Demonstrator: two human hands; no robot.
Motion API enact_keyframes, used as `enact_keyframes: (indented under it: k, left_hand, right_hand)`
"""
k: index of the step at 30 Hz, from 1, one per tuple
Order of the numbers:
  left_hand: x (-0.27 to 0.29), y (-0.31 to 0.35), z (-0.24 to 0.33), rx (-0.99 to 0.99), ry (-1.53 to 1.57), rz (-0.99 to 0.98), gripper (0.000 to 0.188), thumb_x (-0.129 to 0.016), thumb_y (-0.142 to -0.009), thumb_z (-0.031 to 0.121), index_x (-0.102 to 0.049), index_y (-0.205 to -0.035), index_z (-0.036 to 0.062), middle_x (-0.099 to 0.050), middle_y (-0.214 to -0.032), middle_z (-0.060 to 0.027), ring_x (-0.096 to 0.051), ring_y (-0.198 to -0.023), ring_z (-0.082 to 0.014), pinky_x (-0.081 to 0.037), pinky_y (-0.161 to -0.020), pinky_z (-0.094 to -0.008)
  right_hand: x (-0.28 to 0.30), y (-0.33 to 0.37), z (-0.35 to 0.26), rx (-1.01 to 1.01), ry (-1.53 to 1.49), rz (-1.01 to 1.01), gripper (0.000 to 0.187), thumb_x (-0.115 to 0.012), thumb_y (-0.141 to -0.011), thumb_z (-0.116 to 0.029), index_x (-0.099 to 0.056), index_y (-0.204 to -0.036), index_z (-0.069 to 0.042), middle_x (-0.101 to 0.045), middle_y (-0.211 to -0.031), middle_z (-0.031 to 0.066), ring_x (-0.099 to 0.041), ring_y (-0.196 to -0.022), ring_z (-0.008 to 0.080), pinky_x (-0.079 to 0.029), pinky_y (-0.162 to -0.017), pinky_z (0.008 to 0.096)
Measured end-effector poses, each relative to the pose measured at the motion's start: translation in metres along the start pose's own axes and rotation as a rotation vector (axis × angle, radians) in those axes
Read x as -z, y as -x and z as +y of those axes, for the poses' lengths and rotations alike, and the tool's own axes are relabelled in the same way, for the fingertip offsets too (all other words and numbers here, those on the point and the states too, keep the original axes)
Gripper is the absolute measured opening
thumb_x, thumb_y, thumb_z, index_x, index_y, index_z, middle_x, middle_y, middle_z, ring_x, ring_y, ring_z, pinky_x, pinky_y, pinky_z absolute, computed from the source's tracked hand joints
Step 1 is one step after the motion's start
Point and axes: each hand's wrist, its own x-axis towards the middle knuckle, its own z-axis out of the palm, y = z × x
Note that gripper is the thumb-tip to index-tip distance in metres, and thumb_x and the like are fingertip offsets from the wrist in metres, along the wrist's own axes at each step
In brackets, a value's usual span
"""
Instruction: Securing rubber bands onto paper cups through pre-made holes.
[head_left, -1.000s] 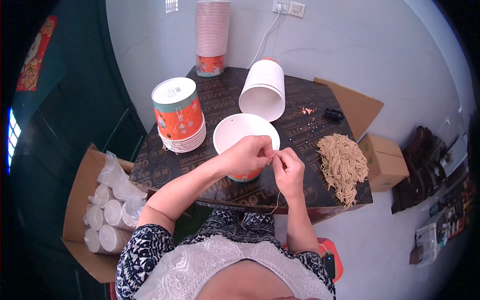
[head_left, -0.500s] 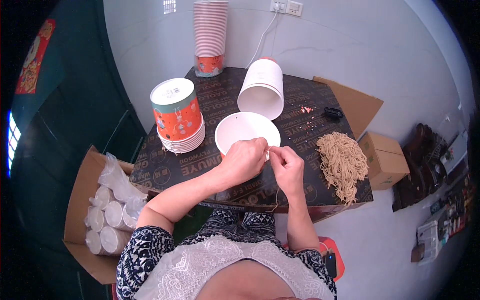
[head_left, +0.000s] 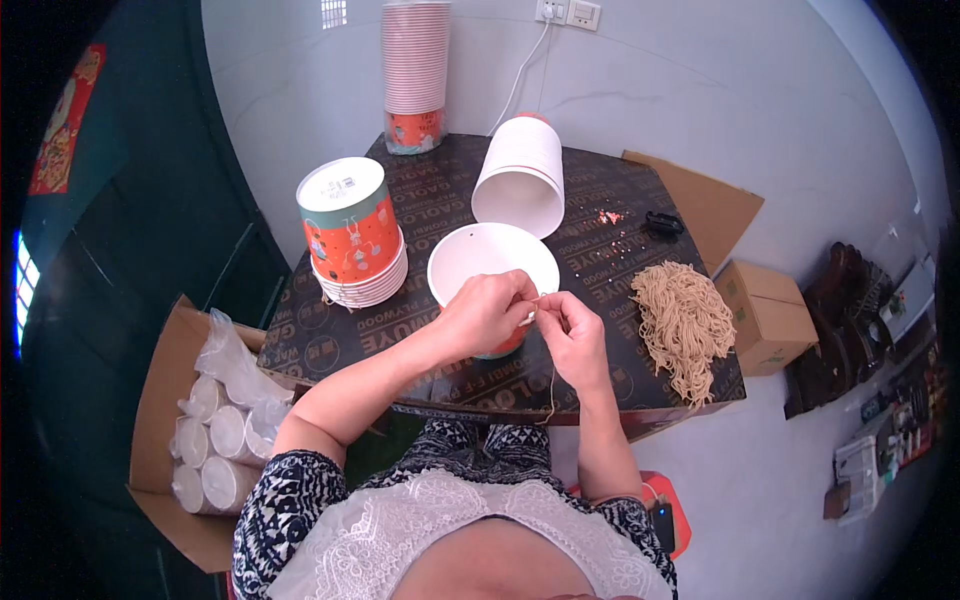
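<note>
A paper bucket (head_left: pixel 478 250) with a white inside stands upright at the table's near middle, its orange and green outside partly hidden by my hands. In front of its near right rim, my left hand (head_left: pixel 487 316) is closed in a pinch on a tan string (head_left: pixel 552 388). My right hand (head_left: pixel 573 342), fingertips almost touching the left's, pinches the same string, and its loose end dangles toward the table edge. A small white bit shows between the fingertips, too small to name. Right of my right hand lies a heap of tan strings (head_left: pixel 685 325).
Upside-down stacked buckets (head_left: pixel 352 240) stand at left; white buckets (head_left: pixel 522 180) lie on their side behind. A tall wrapped bucket stack (head_left: pixel 415 80) is at the back. Bits of debris (head_left: pixel 610 217) and a black object (head_left: pixel 664 223) lie right. An open carton (head_left: pixel 165 380) of wrapped cups stands lower left.
Both hands stay at the bucket's rim with slight finger movement on the string. My left hand has lifted a little, showing more of the bucket's orange side. The view has shifted slightly.
</note>
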Motion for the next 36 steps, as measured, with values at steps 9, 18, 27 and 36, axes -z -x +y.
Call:
enact_keyframes:
  k: [9,18,27,36]
  left_hand:
    - [0.002,-0.007,0.0,0.128,0.159,-0.098,0.006,-0.061,-0.087,0.003,-0.062,-0.088,-0.0028,-0.065,-0.075,-0.0059,-0.059,-0.07,-0.0098,-0.048,-0.061,-0.0264]
    - [0.001,-0.01,0.001,0.134,0.151,-0.136,0.006,-0.06,-0.087,0.002,-0.062,-0.088,-0.0029,-0.065,-0.075,-0.0061,-0.059,-0.07,-0.0098,-0.048,-0.062,-0.0264]
    - [0.003,-0.008,0.006,0.14,0.107,-0.131,0.007,-0.061,-0.087,0.002,-0.063,-0.09,-0.0033,-0.065,-0.075,-0.0057,-0.059,-0.069,-0.0094,-0.049,-0.062,-0.0265]
    - [0.0,-0.006,0.005,0.108,0.205,-0.1,0.008,-0.062,-0.081,0.005,-0.064,-0.084,-0.0033,-0.067,-0.072,-0.0136,-0.067,-0.067,-0.0196,-0.052,-0.062,-0.0332]
  right_hand:
    - [-0.013,0.013,-0.003,0.403,0.312,0.269,0.006,-0.062,-0.087,0.004,-0.058,-0.092,0.002,-0.061,-0.081,0.0128,-0.061,-0.068,0.0243,-0.048,-0.061,0.0321]
    - [-0.011,0.018,0.001,0.366,0.337,0.286,0.009,-0.06,-0.087,0.005,-0.058,-0.094,0.001,-0.061,-0.086,0.0158,-0.063,-0.072,0.0319,-0.05,-0.062,0.0359]
    - [-0.012,0.012,-0.01,0.201,0.206,0.216,0.015,-0.062,-0.086,0.006,-0.064,-0.101,0.005,-0.057,-0.08,0.0062,-0.052,-0.065,0.0099,-0.043,-0.058,0.0238]
    - [-0.016,0.012,0.005,0.186,0.119,0.29,0.006,-0.063,-0.087,0.004,-0.063,-0.093,0.004,-0.056,-0.079,0.006,-0.052,-0.063,0.0111,-0.043,-0.056,0.0252]
